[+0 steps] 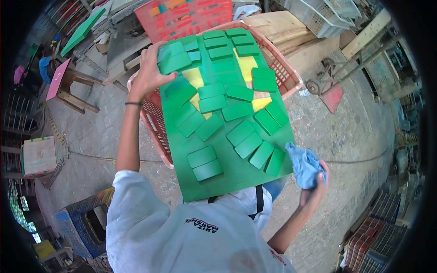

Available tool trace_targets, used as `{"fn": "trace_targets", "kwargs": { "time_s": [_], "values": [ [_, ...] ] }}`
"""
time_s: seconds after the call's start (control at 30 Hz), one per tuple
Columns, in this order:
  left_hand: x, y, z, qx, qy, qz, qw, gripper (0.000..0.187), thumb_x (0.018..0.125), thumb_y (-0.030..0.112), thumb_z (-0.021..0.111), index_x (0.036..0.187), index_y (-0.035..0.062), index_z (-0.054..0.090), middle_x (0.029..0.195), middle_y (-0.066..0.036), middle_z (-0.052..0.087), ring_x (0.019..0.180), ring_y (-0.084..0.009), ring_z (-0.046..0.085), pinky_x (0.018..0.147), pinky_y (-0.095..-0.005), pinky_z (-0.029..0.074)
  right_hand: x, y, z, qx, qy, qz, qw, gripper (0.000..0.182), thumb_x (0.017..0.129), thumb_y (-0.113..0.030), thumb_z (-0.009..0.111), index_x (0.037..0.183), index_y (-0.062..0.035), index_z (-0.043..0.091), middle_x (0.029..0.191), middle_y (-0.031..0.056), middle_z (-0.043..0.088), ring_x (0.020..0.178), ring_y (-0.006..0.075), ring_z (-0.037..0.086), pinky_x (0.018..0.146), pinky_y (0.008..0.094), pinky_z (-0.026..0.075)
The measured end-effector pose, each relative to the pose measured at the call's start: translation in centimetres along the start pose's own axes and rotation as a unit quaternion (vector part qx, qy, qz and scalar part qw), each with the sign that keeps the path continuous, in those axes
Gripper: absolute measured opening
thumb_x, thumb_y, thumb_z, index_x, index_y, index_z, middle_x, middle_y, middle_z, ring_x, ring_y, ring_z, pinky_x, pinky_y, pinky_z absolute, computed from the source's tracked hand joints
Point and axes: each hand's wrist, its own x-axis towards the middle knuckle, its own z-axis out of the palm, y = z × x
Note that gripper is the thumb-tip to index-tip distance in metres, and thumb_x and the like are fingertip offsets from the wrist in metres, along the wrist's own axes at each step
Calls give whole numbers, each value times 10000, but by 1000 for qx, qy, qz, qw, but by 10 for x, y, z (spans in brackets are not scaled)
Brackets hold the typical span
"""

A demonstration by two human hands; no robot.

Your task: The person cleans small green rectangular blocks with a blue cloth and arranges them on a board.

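Observation:
A large green board [246, 175] lies in front of my body, over a red plastic basket [157, 132]. Many small green rectangular blocks [202, 157] are spread on it in pairs and short rows, with yellow patches [246, 66] between some of them. At the board's far left corner, my left hand [150, 73] has its fingers and thumb closed around a group of green blocks [175, 59]. Off the board's right edge, my right hand [318, 182] grips a crumpled blue cloth [304, 166], slightly blurred.
Behind the basket stands a red panel [184, 20] with orange and dark marks. Wooden boards [277, 34] and white crates [318, 16] are at the back right. A pink-topped stool [68, 84] stands left. A hose [114, 158] crosses the floor. People [44, 68] are far left.

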Motion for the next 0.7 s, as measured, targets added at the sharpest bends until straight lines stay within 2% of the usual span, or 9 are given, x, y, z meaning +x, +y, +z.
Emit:
{"fn": "trace_targets", "kwargs": {
  "time_s": [0.1,0.17,0.23,0.37,0.47,0.53,0.6,0.63,0.7],
  "values": [
    [-6,69,-19,-48,-45,73,995,830,558,260,732,1281,37,392,1179,-187,475,1085,-378,433,980,-442,358,-1,2,27,-41,-100,64,992,346,759,-48,691,1084,25,596,1043,123,611,986,211,580,902,327,451],
    [-12,104,-24,-63,-104,155,980,818,552,231,719,1280,50,392,1166,-186,459,1081,-377,423,969,-449,355,5,-12,59,-228,-188,-50,954,256,736,18,657,992,19,643,1017,106,625,948,211,603,886,320,453],
    [-20,134,-25,-80,-146,191,967,822,551,222,716,1286,57,386,1161,-183,453,1080,-373,425,965,-450,353,13,-34,100,-234,-269,-218,909,204,716,29,639,919,31,663,1004,119,631,940,237,613,875,324,455],
    [-28,178,-29,-117,-250,263,925,849,544,198,718,1306,70,365,1154,-173,440,1080,-362,429,954,-451,347,20,-44,133,-274,-373,-272,844,506,679,-105,744,1157,-31,597,1110,143,595,1012,339,569,921,356,438],
    [-27,195,-35,-164,-277,268,908,904,524,202,741,1328,70,351,1203,-154,441,1115,-345,430,970,-432,353,-1,-42,138,-356,-336,-316,813,747,620,-179,804,1292,-75,496,1161,140,570,1038,347,554,939,379,433],
    [-28,197,-34,-187,-275,274,902,926,518,207,752,1337,68,344,1227,-139,441,1139,-330,433,982,-421,355,-8,-42,132,-369,-339,-310,808,808,600,-189,815,1317,-69,463,1167,134,567,1055,324,550,942,375,431],
    [-26,193,-27,-355,-261,224,869,949,539,242,780,1349,55,324,1247,-126,451,1170,-279,449,1011,-384,348,-9,-43,123,-380,-337,-307,805,870,580,-199,827,1342,-64,431,1173,128,564,1072,302,547,945,372,428],
    [-28,192,-23,-353,-260,227,870,949,539,242,780,1349,55,324,1247,-126,451,1170,-279,449,1011,-384,348,-5,-44,112,-303,-314,-274,857,780,612,-165,797,1308,-43,465,1158,121,576,1058,278,558,938,356,431],
    [-35,189,-14,-544,-225,102,802,974,558,292,804,1357,45,304,1231,-131,464,1164,-243,468,1013,-360,352,4,-50,92,-192,-250,-188,930,561,676,-85,717,1205,-6,548,1101,113,608,1015,228,581,919,320,438]
  ]
}}
